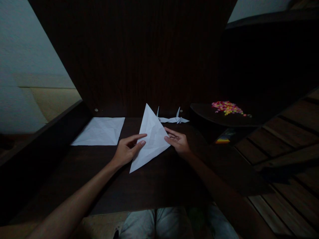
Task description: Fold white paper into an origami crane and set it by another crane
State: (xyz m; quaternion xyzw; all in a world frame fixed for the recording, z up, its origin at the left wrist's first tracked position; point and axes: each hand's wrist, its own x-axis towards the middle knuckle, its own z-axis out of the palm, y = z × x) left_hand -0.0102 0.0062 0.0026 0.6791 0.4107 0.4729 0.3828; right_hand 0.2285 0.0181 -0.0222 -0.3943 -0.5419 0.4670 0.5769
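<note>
A white sheet of paper (152,139), folded into a triangle, is held tilted over the dark desk (139,192). My left hand (127,149) grips its left side, thumb on the near face and forefinger along the edge. At the right corner, my right hand (179,141) pinches the paper between thumb and fingers. Just behind the triangle stand white origami cranes (178,119), partly hidden by it. Another white sheet (99,131), creased, lies flat to the left of my left hand.
A small pile of colourful bits (229,108) rests on the rounded side shelf (214,118) at right. Below it is a rainbow-coloured item (224,137). A dark back panel (149,56) rises behind the desk, and a low side board (45,142) bounds the left.
</note>
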